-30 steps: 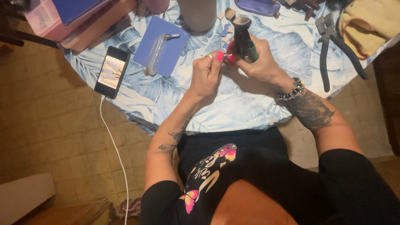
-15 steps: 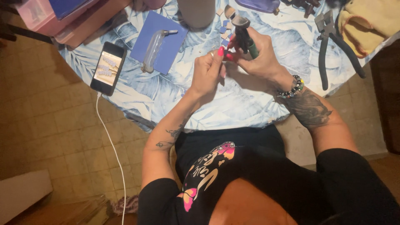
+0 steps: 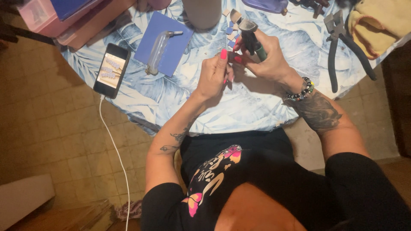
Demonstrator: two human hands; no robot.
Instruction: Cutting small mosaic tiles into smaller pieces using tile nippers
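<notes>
hands first, nearest us: our left hand (image 3: 214,75) is curled over the table edge, thumb and forefinger pinched on a small piece (image 3: 231,54) that we can barely make out between the pink nails. our right hand (image 3: 265,64) is wrapped closed around the green and black handles of the nippers (image 3: 252,38), whose head points away from us, just above the pinched piece. the two hands touch at the fingertips.

tablecloth (image 3: 239,107): pale blue leaf print, bare below the hands.

phone (image 3: 112,70): left of the hands, near the table edge, screen lit, white cable (image 3: 112,145) dropping to the tiled floor.

blue pad (image 3: 175,47): beyond the phone, with a clear tube (image 3: 157,53) lying across it.

loose tiles (image 3: 233,25): small squares, blue and tan, just past the nippers' head.

pliers (image 3: 338,47): dark-handled, lying open well to the right, beside a yellow cloth (image 3: 381,23).

handling note, as we judge it: keep the piece pinched low and steady so the nipper edges bite only its margin; square the head to the intended break line; squeeze once and firmly, since a slow squeeze would likely crumble it; keep the fingertips clear of the bite, and work over the cloth so fragments stay on the table.
</notes>
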